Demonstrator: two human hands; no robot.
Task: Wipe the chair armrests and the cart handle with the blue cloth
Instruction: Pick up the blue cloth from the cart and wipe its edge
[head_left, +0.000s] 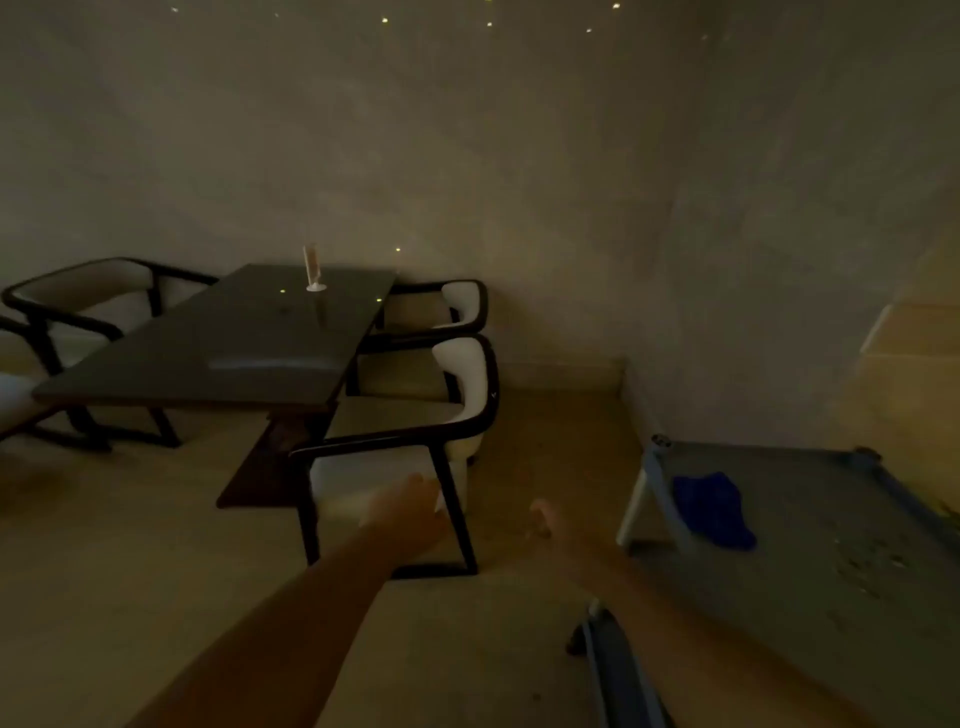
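The room is dim. A crumpled blue cloth (714, 509) lies on the grey top shelf of the cart (841, 525) at the right, near its left rim. The near chair (415, 441), white-cushioned with a dark frame, stands by the table; its dark armrest (374, 441) runs across in front of me. My left hand (408, 506) reaches forward, empty, fingers apart, just below that armrest. My right hand (545, 519) is stretched out between the chair and the cart, blurred, holding nothing. A dark cart post (618, 670) shows under my right forearm.
A dark table (234, 338) with a small stand (313, 267) on it sits left of centre. A second chair (441, 306) stands behind the near one, and two more chairs (83, 312) at the left. Walls close off the back and right.
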